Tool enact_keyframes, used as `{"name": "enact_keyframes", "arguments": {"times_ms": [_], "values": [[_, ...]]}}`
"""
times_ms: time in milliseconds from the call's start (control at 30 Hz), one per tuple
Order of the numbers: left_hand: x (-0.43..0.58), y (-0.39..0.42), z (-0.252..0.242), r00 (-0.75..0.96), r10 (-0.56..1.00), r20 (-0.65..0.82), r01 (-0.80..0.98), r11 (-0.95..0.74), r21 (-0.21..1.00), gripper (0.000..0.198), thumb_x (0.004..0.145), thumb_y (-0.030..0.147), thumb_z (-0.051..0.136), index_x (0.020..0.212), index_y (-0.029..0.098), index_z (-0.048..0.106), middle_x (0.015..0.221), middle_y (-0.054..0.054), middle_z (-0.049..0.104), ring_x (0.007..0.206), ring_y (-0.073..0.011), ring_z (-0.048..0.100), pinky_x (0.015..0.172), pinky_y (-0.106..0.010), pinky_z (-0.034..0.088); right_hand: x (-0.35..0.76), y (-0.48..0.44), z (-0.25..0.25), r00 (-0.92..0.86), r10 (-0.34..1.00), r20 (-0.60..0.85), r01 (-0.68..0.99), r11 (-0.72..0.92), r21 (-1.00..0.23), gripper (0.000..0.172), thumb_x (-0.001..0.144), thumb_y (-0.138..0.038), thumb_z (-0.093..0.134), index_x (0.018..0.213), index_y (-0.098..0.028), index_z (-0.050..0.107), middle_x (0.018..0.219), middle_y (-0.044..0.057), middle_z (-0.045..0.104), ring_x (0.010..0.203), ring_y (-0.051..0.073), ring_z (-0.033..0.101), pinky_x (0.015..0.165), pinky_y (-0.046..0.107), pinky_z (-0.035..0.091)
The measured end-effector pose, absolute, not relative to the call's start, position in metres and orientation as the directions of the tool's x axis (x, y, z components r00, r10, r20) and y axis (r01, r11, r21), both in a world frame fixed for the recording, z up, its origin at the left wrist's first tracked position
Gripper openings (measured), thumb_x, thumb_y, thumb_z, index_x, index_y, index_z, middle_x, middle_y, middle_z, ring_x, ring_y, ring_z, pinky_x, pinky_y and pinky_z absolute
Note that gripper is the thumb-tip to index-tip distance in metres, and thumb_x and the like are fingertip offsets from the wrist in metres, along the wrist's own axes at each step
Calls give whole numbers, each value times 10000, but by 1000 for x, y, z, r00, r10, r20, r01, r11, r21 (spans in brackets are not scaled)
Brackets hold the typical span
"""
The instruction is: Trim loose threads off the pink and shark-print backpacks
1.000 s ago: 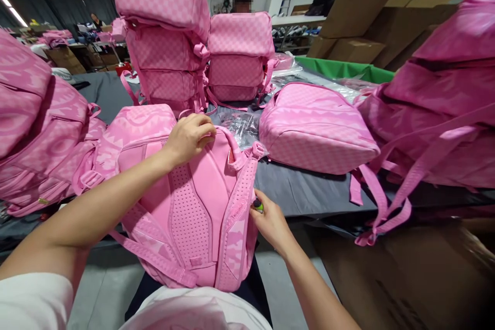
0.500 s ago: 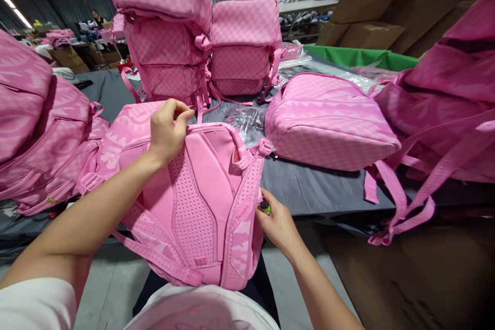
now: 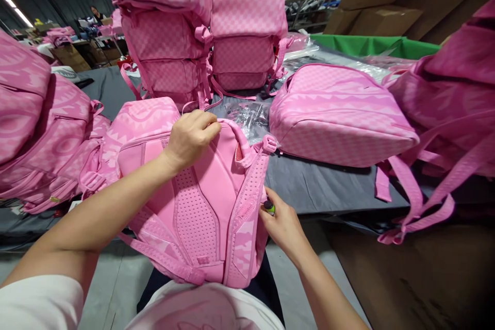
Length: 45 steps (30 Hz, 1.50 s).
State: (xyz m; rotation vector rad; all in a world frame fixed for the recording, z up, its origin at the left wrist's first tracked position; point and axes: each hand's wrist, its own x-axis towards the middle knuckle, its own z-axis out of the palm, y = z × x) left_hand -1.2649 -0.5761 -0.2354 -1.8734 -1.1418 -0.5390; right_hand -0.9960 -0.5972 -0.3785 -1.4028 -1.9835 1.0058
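A pink backpack (image 3: 197, 216) is held back panel up in the lower middle of the frame, tilted against the near edge of a cloth-covered table (image 3: 320, 191). Its top edge is touched by the left hand (image 3: 191, 139), whose fingers are curled; whether fabric is pinched cannot be told. By the right hand (image 3: 284, 224), a small black-and-green object (image 3: 269, 209) is gripped in closed fingers against the bag's side, beside the right-hand shoulder strap (image 3: 243, 221); its working end is hidden.

The step in hand is judged to be close handwork on the bag's seams and edges. For the next move, a steady bag and a light touch along the edge seem to be called for.

At centre right, a checked backpack (image 3: 348, 139) is laid down; upper centre, more are stacked (image 3: 162, 36).
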Motion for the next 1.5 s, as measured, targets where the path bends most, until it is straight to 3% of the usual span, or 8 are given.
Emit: {"name": "enact_keyframes", "arguments": {"times_ms": [200,433,533,633,767,900,1233,1500], "values": [[-1262,-570,-236,477,569,670,864,-162,-477,249,973,137,436,792,167,604,829,-75,654,754,-194,541,625,-313,364,-995,-598,-375,-354,935,-12,570,205,-796,558,785,-251,498,1327,-178,609,1044,89,766,951,293,713,772,339,512],[-1267,-573,-228,114,585,803,949,-302,85,131,920,176,546,805,215,496,815,-37,594,761,-171,534,682,-300,423,-991,-598,-372,-403,915,2,551,245,-798,538,813,-264,493,1334,-186,601,985,65,771,855,243,725,716,312,518],[-1269,-581,-223,36,617,786,929,-311,202,134,903,169,566,787,212,515,818,-27,609,778,-160,553,715,-292,435,-976,-595,-364,-446,895,-8,592,288,-752,458,838,-314,536,1267,-198,649,846,43,770,711,226,716,616,295,504],[-1268,-587,-216,33,761,648,924,-271,270,62,901,235,597,863,192,619,878,-38,680,830,-170,602,752,-294,455,-968,-593,-338,-276,928,251,688,373,-622,309,875,-375,577,1099,-210,711,815,56,759,691,240,706,594,313,488],[-1264,-586,-210,-76,889,451,909,-123,397,129,888,259,596,913,199,708,845,-17,743,769,-163,643,698,-277,455,-1004,-591,-288,-214,695,687,583,655,-481,131,939,-251,573,951,-199,693,902,58,729,821,205,685,753,313,502],[-1257,-579,-212,-166,871,463,917,-37,398,152,886,272,594,832,198,715,805,-16,747,721,-167,642,661,-287,426,-1070,-578,-265,-319,607,728,526,752,-397,121,919,-165,569,951,-178,685,889,57,704,799,207,647,694,313,471],[-1255,-583,-221,-126,867,482,954,-26,298,133,934,277,578,882,220,686,908,-9,759,830,-211,691,630,-307,388,-1130,-562,-277,-83,631,771,647,623,-440,86,938,-200,581,887,-193,649,843,36,705,778,194,620,659,303,401],[-1259,-582,-227,-92,878,470,965,-38,260,142,963,294,553,932,217,669,936,-13,741,839,-197,681,627,-302,393,-1139,-555,-277,-95,605,790,650,639,-411,103,888,-159,529,809,-222,549,780,23,631,714,187,561,628,308,374]]}}
